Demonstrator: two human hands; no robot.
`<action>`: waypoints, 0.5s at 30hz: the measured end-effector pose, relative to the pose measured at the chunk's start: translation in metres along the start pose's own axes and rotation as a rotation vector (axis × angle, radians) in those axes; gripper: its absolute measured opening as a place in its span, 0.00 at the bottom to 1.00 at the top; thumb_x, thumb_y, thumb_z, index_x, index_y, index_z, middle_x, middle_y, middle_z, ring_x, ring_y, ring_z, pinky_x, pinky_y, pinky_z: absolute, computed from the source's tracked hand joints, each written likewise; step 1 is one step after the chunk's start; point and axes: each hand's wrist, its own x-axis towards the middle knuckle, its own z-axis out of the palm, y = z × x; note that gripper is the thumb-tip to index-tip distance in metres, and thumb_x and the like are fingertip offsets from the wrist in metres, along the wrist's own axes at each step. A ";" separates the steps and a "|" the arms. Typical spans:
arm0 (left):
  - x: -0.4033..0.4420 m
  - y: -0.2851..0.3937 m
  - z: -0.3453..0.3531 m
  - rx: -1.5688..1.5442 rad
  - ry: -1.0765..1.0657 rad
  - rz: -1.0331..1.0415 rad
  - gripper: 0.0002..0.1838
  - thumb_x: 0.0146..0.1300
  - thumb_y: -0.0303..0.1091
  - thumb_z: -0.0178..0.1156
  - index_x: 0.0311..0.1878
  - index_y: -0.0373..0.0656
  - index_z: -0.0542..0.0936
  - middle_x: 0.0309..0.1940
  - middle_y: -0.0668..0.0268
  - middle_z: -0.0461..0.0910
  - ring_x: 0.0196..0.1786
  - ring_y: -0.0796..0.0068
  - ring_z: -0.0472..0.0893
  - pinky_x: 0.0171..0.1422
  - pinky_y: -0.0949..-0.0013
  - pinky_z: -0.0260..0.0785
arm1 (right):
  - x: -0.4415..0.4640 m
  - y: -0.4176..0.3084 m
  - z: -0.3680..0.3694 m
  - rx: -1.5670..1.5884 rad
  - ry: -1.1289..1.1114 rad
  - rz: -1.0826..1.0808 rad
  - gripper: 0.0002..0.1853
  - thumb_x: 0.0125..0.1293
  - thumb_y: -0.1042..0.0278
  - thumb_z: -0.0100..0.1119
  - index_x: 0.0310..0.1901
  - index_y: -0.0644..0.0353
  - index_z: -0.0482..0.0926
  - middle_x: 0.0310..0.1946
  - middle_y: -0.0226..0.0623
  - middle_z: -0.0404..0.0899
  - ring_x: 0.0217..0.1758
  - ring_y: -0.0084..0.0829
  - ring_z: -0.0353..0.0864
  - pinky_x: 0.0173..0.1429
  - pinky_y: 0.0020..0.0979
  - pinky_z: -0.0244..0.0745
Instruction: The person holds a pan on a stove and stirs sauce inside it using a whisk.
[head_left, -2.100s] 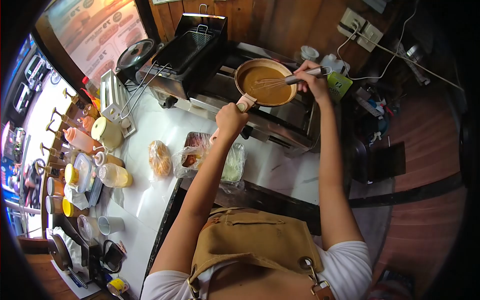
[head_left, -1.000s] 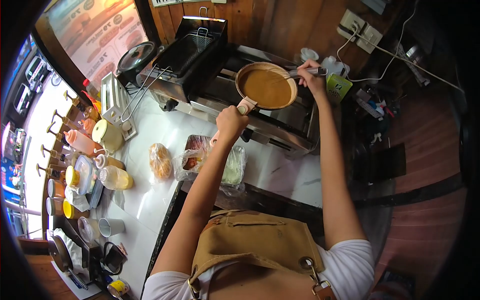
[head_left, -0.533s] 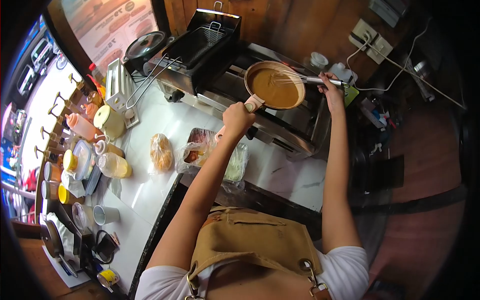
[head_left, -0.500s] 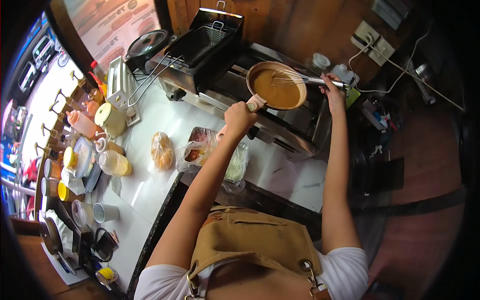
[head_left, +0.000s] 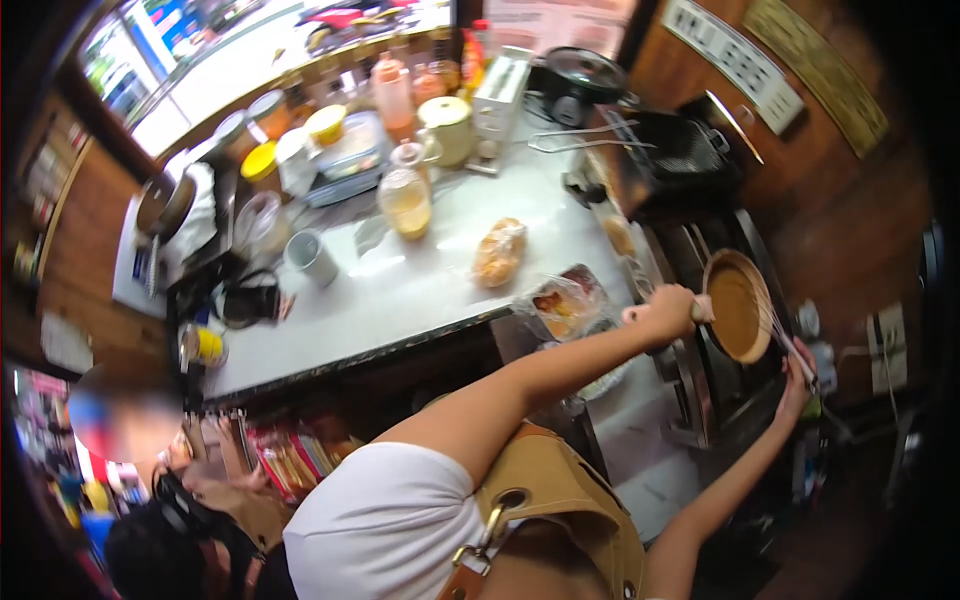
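My left hand (head_left: 672, 310) is wrapped round the pale pink handle of a pan (head_left: 764, 306). The pan has light inner walls and holds smooth brown sauce (head_left: 735, 308). It is over the dark stove top (head_left: 728, 402); whether it rests there or is lifted, I cannot tell. At the pan's right side my right hand (head_left: 797, 382) is closed on the handle of a metal whisk (head_left: 782, 340). The whisk's wires slant towards the pan's edge and are blurred. Beside my left forearm is a plastic-covered food tray (head_left: 562, 308).
Bread in a clear bag (head_left: 500, 252), a squeeze bottle (head_left: 405, 208) and a grey cup (head_left: 312, 258) stand on the white counter (head_left: 400, 310). A black fryer-like appliance (head_left: 680, 155) sits behind the stove. Another person (head_left: 225, 500) is at lower left.
My view has swung left, so the counter fills more of it and another person shows. Both hands keep hold of the pan and whisk; the whisk is now nearer the pan's right edge.
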 end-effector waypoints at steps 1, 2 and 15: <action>0.001 0.000 0.003 -0.003 0.005 -0.011 0.11 0.32 0.35 0.63 0.24 0.42 0.80 0.25 0.57 0.79 0.33 0.61 0.80 0.36 0.64 0.73 | -0.002 -0.003 0.005 -0.027 -0.054 0.009 0.15 0.55 0.75 0.54 0.46 0.64 0.72 0.43 0.35 0.75 0.31 0.17 0.71 0.32 0.15 0.65; 0.003 -0.002 0.006 -0.006 0.010 -0.022 0.11 0.32 0.35 0.63 0.23 0.42 0.80 0.25 0.57 0.79 0.32 0.62 0.80 0.36 0.64 0.73 | -0.004 -0.009 0.011 -0.053 -0.108 0.016 0.15 0.56 0.75 0.53 0.47 0.64 0.72 0.43 0.34 0.74 0.31 0.17 0.71 0.33 0.15 0.65; 0.013 -0.001 0.021 0.077 0.010 -0.044 0.12 0.28 0.35 0.64 0.22 0.45 0.80 0.24 0.64 0.79 0.30 0.68 0.80 0.30 0.69 0.73 | 0.012 0.017 -0.021 0.073 0.048 0.061 0.12 0.61 0.69 0.52 0.46 0.59 0.70 0.44 0.31 0.71 0.31 0.18 0.70 0.37 0.18 0.64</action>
